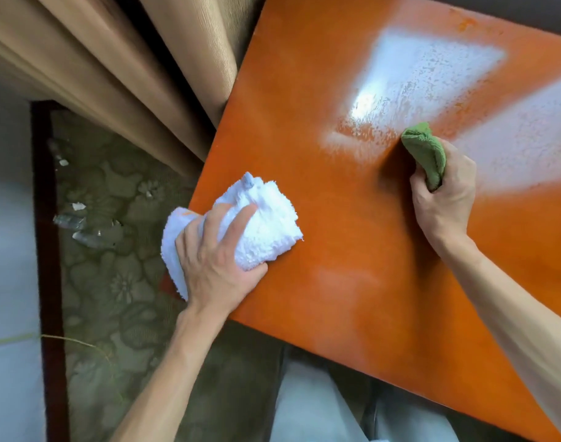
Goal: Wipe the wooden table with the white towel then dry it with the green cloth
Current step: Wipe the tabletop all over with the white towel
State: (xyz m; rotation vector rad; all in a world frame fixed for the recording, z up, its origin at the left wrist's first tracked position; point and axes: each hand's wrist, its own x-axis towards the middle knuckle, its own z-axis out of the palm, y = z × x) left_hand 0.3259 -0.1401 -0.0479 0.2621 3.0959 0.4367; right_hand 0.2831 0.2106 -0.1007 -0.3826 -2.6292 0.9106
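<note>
Tan pleated curtains (151, 68) hang over a green floral carpet (113, 282) with dark border.

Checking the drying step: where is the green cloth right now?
In the head view, the green cloth is bunched in the right hand on the wooden table, right of centre, beside the bright glare patch.
</note>
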